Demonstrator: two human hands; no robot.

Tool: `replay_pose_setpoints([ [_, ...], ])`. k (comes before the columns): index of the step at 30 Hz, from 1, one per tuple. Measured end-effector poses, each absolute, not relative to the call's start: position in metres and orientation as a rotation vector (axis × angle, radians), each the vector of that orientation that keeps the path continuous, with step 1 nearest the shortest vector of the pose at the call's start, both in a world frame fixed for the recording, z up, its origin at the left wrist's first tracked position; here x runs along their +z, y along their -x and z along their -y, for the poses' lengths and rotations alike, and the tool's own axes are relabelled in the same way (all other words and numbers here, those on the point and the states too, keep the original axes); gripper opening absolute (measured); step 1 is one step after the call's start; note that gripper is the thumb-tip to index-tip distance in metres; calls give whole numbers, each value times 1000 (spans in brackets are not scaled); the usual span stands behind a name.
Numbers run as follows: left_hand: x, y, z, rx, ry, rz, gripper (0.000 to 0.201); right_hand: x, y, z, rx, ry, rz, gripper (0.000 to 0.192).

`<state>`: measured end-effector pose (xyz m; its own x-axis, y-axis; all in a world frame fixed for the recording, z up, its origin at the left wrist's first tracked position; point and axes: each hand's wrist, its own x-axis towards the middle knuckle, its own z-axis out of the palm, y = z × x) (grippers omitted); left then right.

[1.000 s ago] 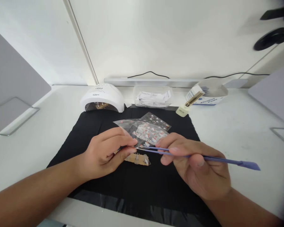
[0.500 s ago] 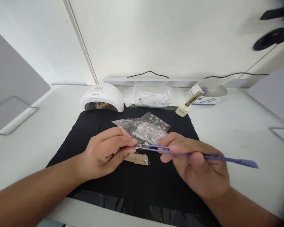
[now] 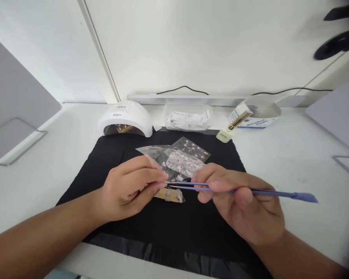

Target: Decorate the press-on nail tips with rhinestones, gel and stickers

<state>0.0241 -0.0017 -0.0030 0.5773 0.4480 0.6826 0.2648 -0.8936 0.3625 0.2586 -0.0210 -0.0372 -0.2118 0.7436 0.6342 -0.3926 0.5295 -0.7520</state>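
Both hands are closed over a black mat [image 3: 110, 155]: right hand [image 3: 244, 205] gripping purple tweezers [image 3: 264, 192], left hand [image 3: 130, 188] pinching something hidden at their tip.

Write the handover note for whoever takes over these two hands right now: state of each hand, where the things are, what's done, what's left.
Left hand: fingertips pinched shut on something small; what it is cannot be told.
Right hand: holds the purple tweezers, tips pointing at the left fingertips, flat end sticking out to the right.
Things: sticker sheets in clear sleeves lie on the black mat just behind the hands; a small tan strip lies on the mat beneath the tweezer tips. The white nail lamp stands at the mat's back left edge.
Done: tweezers brought to the pinched piece.
Left: no sticker visibly placed anywhere yet.
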Motion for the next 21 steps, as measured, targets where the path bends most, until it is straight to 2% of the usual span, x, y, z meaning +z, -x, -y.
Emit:
replay_pose_setpoints([
  [21,0,-27,3,1206,-2576,-618,12,-40,-261,22,1093,305,1444,30],
])
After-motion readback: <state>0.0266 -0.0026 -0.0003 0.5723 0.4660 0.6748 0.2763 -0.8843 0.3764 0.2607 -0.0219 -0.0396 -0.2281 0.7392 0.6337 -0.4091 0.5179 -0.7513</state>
